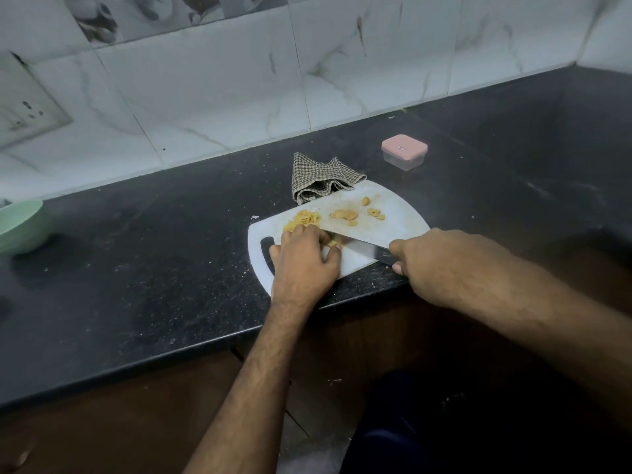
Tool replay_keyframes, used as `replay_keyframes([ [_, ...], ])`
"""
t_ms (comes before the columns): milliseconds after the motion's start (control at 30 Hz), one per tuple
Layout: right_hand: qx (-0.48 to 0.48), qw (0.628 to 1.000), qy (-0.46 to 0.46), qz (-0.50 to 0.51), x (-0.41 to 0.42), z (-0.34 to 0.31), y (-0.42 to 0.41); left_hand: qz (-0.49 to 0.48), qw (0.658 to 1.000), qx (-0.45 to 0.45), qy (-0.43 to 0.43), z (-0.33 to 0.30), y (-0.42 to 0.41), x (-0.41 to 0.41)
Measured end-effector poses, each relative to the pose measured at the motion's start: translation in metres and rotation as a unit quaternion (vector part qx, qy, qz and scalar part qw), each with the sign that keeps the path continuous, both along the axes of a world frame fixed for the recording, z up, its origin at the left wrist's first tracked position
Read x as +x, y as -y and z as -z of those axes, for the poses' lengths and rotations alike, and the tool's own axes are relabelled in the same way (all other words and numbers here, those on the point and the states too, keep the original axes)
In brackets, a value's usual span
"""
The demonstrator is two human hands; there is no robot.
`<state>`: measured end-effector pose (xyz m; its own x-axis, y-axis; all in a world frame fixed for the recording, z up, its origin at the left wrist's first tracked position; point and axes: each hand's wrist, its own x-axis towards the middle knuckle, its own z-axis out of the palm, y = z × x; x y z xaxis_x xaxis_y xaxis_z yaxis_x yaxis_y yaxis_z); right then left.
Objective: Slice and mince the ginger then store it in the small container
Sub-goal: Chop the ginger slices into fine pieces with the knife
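On the dark bench (136, 268) a white cutting board (393, 213) lies near the front edge, one end hanging slightly over it. The left hand (304, 258) rests on the board with its fingers curled down over a piece of ginger (337, 239), pinning it against the board; its grip is closed around that piece. Just beyond the fingertips sits a heap of sliced ginger (302, 220), and further along the board lie a few larger ginger chunks (345, 214), apart from one another. The right hand (431, 261) has its grip wrapped tight round the handle of a knife (362, 246), whose blade lies across the board right beside the left fingers. A checked cloth (321, 177) is bunched at the board's far edge, touching it. The small container (404, 152), clear with a pink lid on, stands well behind the board. A green bowl (20, 225) sits at the far left of the bench.
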<state>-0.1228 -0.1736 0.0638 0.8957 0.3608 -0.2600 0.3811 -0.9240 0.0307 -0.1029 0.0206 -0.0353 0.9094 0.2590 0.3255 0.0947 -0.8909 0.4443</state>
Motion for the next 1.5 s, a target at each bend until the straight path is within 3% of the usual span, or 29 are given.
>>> replay_keyframes([
  [300,-0.060,0.997,-0.047,-0.006,-0.002,-0.013,-0.002,-0.008,1.000,-0.005,-0.003,0.001,-0.001,-0.001],
  [567,0.033,0.999,0.031,-0.020,-0.010,0.011,0.020,-0.007,1.000,-0.015,-0.011,-0.001,0.003,0.000],
  [833,0.062,0.998,0.024,-0.003,-0.014,0.016,0.030,-0.015,1.000,-0.016,-0.007,-0.002,0.000,-0.002],
  [1300,-0.002,0.997,0.071,-0.035,-0.028,0.001,0.015,-0.016,0.999,-0.036,0.002,-0.001,-0.002,-0.001],
  [1500,-0.100,0.994,0.027,-0.035,-0.026,-0.022,-0.009,-0.012,0.999,-0.034,0.002,0.000,-0.001,-0.001],
])
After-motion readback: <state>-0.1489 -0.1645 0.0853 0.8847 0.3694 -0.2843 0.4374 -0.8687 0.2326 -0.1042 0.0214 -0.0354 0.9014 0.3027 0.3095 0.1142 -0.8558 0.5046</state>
